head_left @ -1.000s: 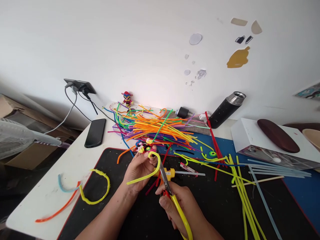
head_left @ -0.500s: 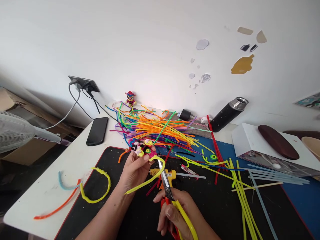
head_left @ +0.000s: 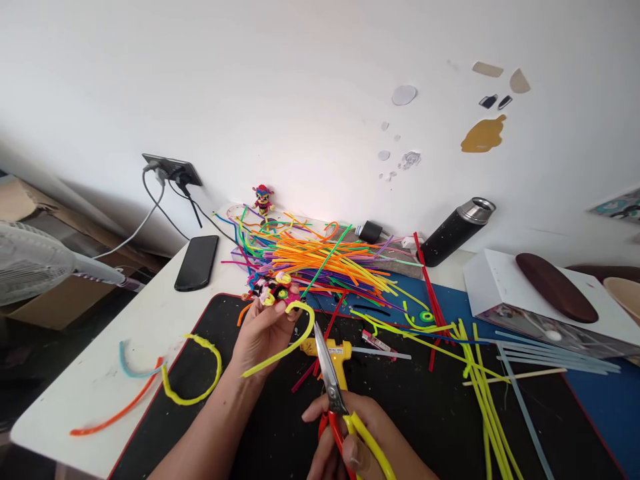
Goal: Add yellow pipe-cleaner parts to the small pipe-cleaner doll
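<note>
- The small multicoloured fuzzy figure (head_left: 283,293) has shifted left with the left hand (head_left: 265,337); half a second ago the scissor blades overlapped its strip, and now their tips lie just right of the bend.
- Left hand: thumb and fingers pinch the figure, raised in front of the heaped pile of orange, yellow, green and purple fuzzy stems (head_left: 320,257).
- The bright yellow fuzzy strip (head_left: 275,359) hooks out from beside the figure's pink part, its loose end reaching down towards the left wrist.
- Right hand (head_left: 377,417): fingers are curled around the red and yellow handles of the metal scissors (head_left: 327,367), blades pointing up at the strip.
- Behind the blades, a yellow glue gun (head_left: 340,359) with a translucent stick lies on the black, red-edged mat (head_left: 410,420).
- Left of the forearm lies a curved yellow fuzzy length (head_left: 219,367), touching an orange one (head_left: 117,419).
</note>
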`<state>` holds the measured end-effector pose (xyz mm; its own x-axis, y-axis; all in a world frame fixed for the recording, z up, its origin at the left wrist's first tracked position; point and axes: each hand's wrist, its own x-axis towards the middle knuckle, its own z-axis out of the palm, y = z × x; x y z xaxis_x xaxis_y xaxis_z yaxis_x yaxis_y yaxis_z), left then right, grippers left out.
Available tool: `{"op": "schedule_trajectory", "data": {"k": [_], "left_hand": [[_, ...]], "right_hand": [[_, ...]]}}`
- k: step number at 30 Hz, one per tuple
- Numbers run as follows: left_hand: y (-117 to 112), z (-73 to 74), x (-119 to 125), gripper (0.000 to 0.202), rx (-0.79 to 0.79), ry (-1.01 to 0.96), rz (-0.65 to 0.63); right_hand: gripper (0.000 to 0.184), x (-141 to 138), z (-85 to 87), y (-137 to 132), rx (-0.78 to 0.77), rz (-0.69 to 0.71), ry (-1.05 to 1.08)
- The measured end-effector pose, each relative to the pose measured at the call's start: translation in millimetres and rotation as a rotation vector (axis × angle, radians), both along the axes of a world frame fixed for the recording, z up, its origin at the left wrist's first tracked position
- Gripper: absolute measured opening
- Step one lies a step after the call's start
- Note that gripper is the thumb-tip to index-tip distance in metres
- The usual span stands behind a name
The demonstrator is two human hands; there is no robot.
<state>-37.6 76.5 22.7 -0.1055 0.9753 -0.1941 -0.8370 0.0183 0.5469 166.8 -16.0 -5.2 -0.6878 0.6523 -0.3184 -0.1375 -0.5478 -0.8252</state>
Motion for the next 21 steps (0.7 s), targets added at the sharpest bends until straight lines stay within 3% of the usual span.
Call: {"op": "schedule_trajectory", "data": {"k": [4, 8, 21], "left_hand": [[-0.3, -2.5, -0.1, 0.050, 0.016, 0.039, -0.026], [-2.8, -4.9, 3.0, 0.051, 0.028, 0.099, -0.077], [-0.7, -18.8, -3.6, 0.055, 0.169, 0.297, -0.229]], "right_hand": [[0.077, 7.7, 5.6, 2.6, -0.003, -0.123, -0.089], [0.071, 14.1, 16.0, 8.7, 0.029, -0.224, -0.079], [0.080, 16.2, 35.1, 8.2, 0.127, 0.124, -0.143]]}}
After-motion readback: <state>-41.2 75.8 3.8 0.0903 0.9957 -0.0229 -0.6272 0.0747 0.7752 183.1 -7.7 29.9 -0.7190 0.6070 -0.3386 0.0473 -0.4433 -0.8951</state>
